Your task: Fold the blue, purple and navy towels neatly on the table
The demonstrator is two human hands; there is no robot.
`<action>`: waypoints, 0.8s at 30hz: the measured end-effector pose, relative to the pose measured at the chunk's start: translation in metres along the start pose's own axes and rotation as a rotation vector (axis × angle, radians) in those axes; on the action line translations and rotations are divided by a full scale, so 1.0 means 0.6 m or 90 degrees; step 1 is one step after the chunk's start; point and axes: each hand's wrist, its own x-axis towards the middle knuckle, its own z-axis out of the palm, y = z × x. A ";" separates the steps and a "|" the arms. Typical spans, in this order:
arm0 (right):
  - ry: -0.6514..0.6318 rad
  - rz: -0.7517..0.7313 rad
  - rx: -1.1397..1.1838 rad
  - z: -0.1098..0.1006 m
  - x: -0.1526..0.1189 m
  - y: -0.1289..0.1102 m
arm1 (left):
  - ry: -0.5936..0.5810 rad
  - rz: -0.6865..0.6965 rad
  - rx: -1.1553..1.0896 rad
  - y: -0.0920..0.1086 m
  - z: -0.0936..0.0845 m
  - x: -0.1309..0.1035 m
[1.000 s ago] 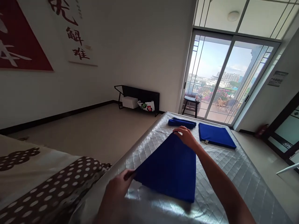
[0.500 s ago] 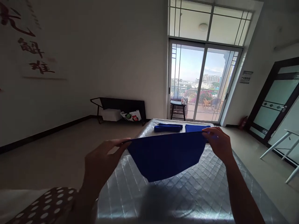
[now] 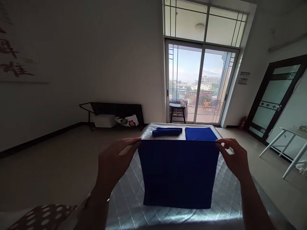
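Observation:
A dark blue cloth [image 3: 178, 175] hangs stretched between my two hands, its top edge nearly level. My left hand [image 3: 118, 156] pinches the top left corner. At the top right corner, my right hand [image 3: 233, 155] grips the cloth between thumb and fingers. Beneath it lies a silvery quilted cover [image 3: 124, 195]. Farther back on that cover are a rolled or folded blue cloth [image 3: 166, 132] on the left and a flat folded blue cloth [image 3: 200, 133] on the right, its near edge hidden behind the held cloth.
A dark low rack [image 3: 115, 108] by the wall holds a white box [image 3: 105, 120] and a printed bag [image 3: 128, 121]. Polka-dot fabric [image 3: 43, 217] is at lower left. Glass sliding doors [image 3: 184, 80] are ahead; a white-legged table [image 3: 290, 137] stands right.
The held cloth has swung from a slanted, billowing shape to hanging straight down. Both hands have shifted slightly right, still gripping its corners. The view has turned a little to the right.

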 end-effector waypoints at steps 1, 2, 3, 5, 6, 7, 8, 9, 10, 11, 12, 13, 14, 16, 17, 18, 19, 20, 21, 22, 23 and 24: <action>0.023 0.003 -0.012 -0.007 -0.002 0.004 | 0.003 0.032 -0.014 0.008 0.000 0.000; 0.055 0.005 -0.026 -0.015 -0.005 0.008 | 0.003 0.059 -0.030 0.018 0.000 -0.001; 0.092 0.010 -0.044 -0.022 -0.006 0.011 | -0.003 0.080 -0.049 0.030 0.000 -0.002; 0.161 0.035 -0.090 -0.034 -0.007 0.020 | -0.034 0.103 -0.096 0.060 -0.001 -0.006; 0.188 0.058 -0.115 -0.039 -0.006 0.026 | -0.059 0.107 -0.124 0.078 0.000 -0.010; 0.207 0.088 -0.137 -0.042 -0.004 0.032 | -0.090 0.106 -0.153 0.097 0.002 -0.013; 0.220 0.123 -0.154 -0.043 0.001 0.040 | -0.121 0.105 -0.186 0.117 0.005 -0.018; 0.229 0.160 -0.165 -0.040 0.008 0.048 | -0.150 0.105 -0.221 0.136 0.009 -0.023; 0.236 0.196 -0.170 -0.034 0.017 0.058 | -0.175 0.108 -0.254 0.154 0.014 -0.028; 0.238 0.231 -0.167 -0.024 0.028 0.067 | -0.195 0.117 -0.286 0.169 0.021 -0.034; 0.233 0.262 -0.160 -0.010 0.042 0.077 | -0.209 0.129 -0.313 0.181 0.029 -0.039; 0.217 0.288 -0.151 0.010 0.056 0.085 | -0.217 0.140 -0.335 0.189 0.037 -0.043; 0.192 0.309 -0.141 0.035 0.072 0.092 | -0.223 0.144 -0.352 0.192 0.044 -0.048; 0.115 0.329 -0.124 0.098 0.099 0.097 | -0.225 0.115 -0.361 0.185 0.057 -0.058; 0.067 0.324 -0.115 0.137 0.108 0.096 | -0.223 0.085 -0.355 0.174 0.062 -0.066; 0.015 0.316 -0.110 0.178 0.113 0.091 | -0.219 0.047 -0.340 0.159 0.065 -0.076; -0.044 0.304 -0.104 0.221 0.112 0.084 | -0.213 0.005 -0.317 0.140 0.067 -0.091; -0.107 0.295 -0.098 0.264 0.106 0.074 | -0.209 -0.041 -0.286 0.117 0.068 -0.109; -0.171 0.285 -0.089 0.305 0.092 0.062 | -0.208 -0.090 -0.249 0.091 0.069 -0.132; -0.243 0.274 -0.070 0.343 0.073 0.050 | -0.211 -0.140 -0.208 0.063 0.069 -0.159; -0.320 0.257 -0.049 0.375 0.049 0.037 | -0.226 -0.197 -0.163 0.034 0.069 -0.188; -0.394 0.235 -0.036 0.400 0.021 0.026 | -0.253 -0.256 -0.116 0.006 0.069 -0.219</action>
